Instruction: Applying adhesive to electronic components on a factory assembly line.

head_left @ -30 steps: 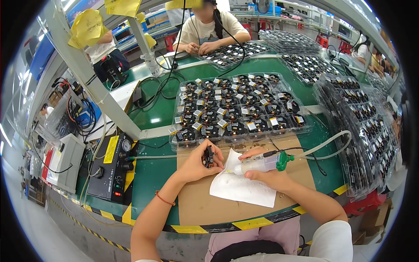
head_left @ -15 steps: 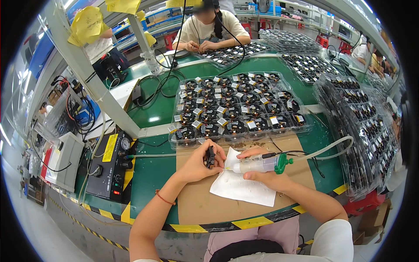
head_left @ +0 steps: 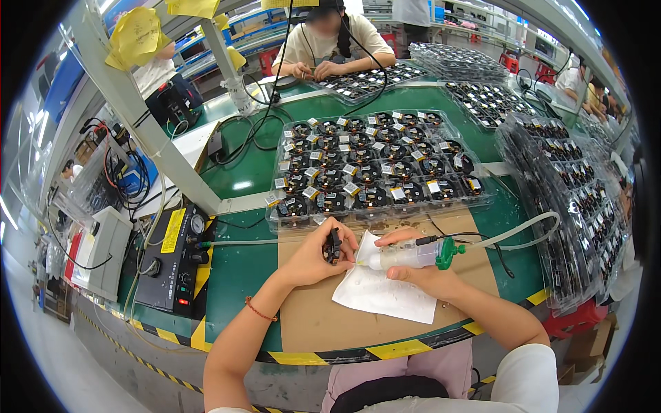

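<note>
My left hand (head_left: 314,256) is closed around a small black part (head_left: 332,246), dark and roundish, held up on its edge. In my right hand (head_left: 425,274) lies a clear dispensing syringe (head_left: 405,257) with a green cap, a pale hose running from its back end. Its narrow tip points left and meets the fingers of my left hand; whether it touches the part I cannot make out. Under both lies a white paper sheet (head_left: 379,294) on a brown cardboard mat (head_left: 323,323). Just beyond my hands stands a clear plastic tray (head_left: 274,219) filled with several black parts bearing white-and-yellow labels.
A black dispenser box (head_left: 160,275) with a gauge and lit red switch sits at left, beside a metal post (head_left: 148,131). Stacked filled trays (head_left: 551,206) rise at right. The hose (head_left: 509,235) and cables cross the table. Opposite, a person (head_left: 330,51) works over another tray.
The syringe and my right hand have shifted very slightly right. My left hand keeps its hold on the black part. In the background, another standing person has come further into view.
</note>
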The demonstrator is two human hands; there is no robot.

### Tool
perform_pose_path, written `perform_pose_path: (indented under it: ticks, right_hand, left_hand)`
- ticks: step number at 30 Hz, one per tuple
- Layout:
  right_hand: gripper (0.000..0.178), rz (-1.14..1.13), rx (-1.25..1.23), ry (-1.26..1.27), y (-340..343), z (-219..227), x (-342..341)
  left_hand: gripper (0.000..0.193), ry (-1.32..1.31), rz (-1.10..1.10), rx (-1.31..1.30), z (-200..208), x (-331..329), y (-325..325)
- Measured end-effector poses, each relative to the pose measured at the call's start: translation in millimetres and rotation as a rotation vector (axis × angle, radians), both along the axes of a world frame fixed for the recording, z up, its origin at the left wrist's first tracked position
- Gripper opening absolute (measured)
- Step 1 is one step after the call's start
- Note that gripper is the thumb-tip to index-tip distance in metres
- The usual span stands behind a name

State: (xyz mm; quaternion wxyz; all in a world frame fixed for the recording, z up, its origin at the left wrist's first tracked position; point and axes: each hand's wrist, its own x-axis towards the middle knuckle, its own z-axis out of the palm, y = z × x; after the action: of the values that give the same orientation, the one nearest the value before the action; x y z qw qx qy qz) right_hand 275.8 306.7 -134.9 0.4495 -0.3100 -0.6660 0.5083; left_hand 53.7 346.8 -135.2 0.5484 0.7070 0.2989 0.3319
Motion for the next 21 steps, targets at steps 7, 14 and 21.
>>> perform_pose_path:
  ticks: [7,14,21]
  right_hand:
    - [0.04,0.011,-0.007,0.012,0.8,-0.4,1.5]
    - [0.047,-0.015,-0.13,0.064,2.0,0.4,1.3]
    - [0.035,-0.035,-0.225,0.095,-3.2,6.8,1.5]
  left_hand:
    - [0.04,-0.027,0.003,-0.038,-1.8,0.1,-1.5]
    - [0.04,-0.01,-0.009,-0.015,0.2,-1.1,4.1]
    - [0.04,-0.027,-0.005,-0.054,-0.9,-1.7,2.7]
